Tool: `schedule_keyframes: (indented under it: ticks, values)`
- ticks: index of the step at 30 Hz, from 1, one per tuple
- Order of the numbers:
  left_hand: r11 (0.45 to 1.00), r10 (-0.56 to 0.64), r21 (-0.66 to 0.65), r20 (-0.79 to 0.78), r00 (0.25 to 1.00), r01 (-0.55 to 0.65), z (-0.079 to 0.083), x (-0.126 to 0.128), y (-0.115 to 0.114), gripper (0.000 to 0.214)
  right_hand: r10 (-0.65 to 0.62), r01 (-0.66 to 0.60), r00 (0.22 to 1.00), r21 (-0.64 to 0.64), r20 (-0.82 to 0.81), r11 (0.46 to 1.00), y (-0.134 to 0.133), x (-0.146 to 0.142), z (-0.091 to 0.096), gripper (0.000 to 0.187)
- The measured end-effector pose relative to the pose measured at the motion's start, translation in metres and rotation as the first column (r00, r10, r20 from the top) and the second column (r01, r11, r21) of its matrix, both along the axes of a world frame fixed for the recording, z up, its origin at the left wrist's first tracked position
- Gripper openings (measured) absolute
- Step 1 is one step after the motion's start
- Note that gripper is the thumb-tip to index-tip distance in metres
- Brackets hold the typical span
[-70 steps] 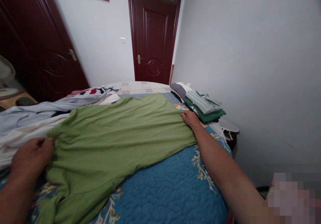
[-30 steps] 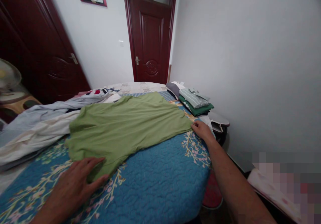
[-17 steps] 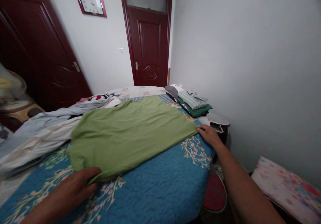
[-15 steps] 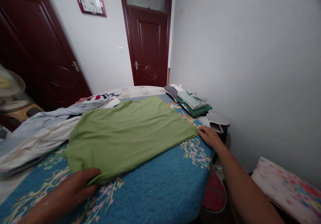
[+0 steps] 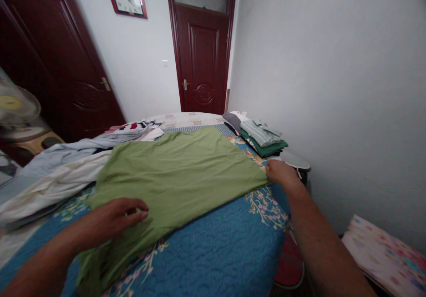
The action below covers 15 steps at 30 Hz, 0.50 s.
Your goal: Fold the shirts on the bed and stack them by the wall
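Pinching, so far as the blur lets me see, is how my right grip [image 5: 282, 173] stands: its fingers are curled together at the right end of the hem. My left grip [image 5: 118, 215] is loosely spread, with fingers half bent and no cloth visible between them; whether it touches the fabric below, I cannot tell.

Under everything spreads the blue quilted cover with pale blossom branches [image 5: 213, 248]. On its middle, between my two grips, lies the light green soft fabric garment [image 5: 179, 172], quite flat in the centre but bunched at the near left, below my left forearm.

At the left, the long creamy-white crumpled garment [image 5: 66, 177] lies against the green one's edge. Smallest is the neat stack at the right, with the grey-green striped folded shirt [image 5: 261, 132] on top, near behind my right grip.

Several things could go wrong, I think. If I pull from the right only, the green fabric may slide crooked, because nothing seems to hold its left side. If my left forearm sinks, it may drag the bunched part into deeper creases. A careless swing of my right grip may tip the stack.
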<state>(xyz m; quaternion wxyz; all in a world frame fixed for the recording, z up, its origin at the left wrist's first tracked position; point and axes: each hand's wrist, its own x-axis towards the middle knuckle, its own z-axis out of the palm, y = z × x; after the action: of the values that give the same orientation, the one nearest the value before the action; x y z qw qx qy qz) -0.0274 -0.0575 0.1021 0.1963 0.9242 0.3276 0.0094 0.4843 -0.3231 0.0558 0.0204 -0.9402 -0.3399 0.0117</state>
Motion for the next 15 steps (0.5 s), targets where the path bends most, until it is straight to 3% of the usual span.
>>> schedule_keyframes:
  ticks: [1,3,5,7,9,11,15]
  values:
    - [0.997,-0.049,-0.068,-0.009,0.999,0.048,0.004,0.015,0.005,0.057,0.094,-0.095,0.995,0.057,0.015,0.994,0.017,-0.006,0.005,0.038]
    - [0.994,-0.101,-0.052,0.009,0.995,0.101,0.003,0.05,0.012,0.061,0.308,-0.313,0.95,0.186,0.059,0.931,0.056,-0.019,0.01,0.042]
    - [0.991,-0.123,0.055,0.021,0.992,0.122,-0.012,0.081,0.015,0.065,0.443,-0.451,0.891,0.271,0.094,0.85,0.097,-0.032,0.006,0.048]
    - [0.976,-0.163,0.149,0.017,0.986,0.159,-0.037,0.104,0.015,0.067,0.539,-0.538,0.839,0.267,0.078,0.8,0.132,-0.042,-0.007,0.052]
    - [0.957,-0.162,0.243,0.005,0.987,0.156,-0.066,0.115,0.011,0.067,0.553,-0.545,0.833,0.221,0.029,0.809,0.157,-0.043,-0.026,0.053]
    - [0.936,-0.112,0.336,0.013,0.994,0.101,-0.09,0.117,0.007,0.066,0.5,-0.492,0.866,0.18,0.001,0.852,0.17,-0.037,-0.045,0.056]
    - [0.931,-0.069,0.36,0.001,0.998,0.064,-0.107,0.109,0.005,0.072,0.344,-0.34,0.939,0.157,-0.004,0.927,0.179,-0.016,-0.066,0.065]
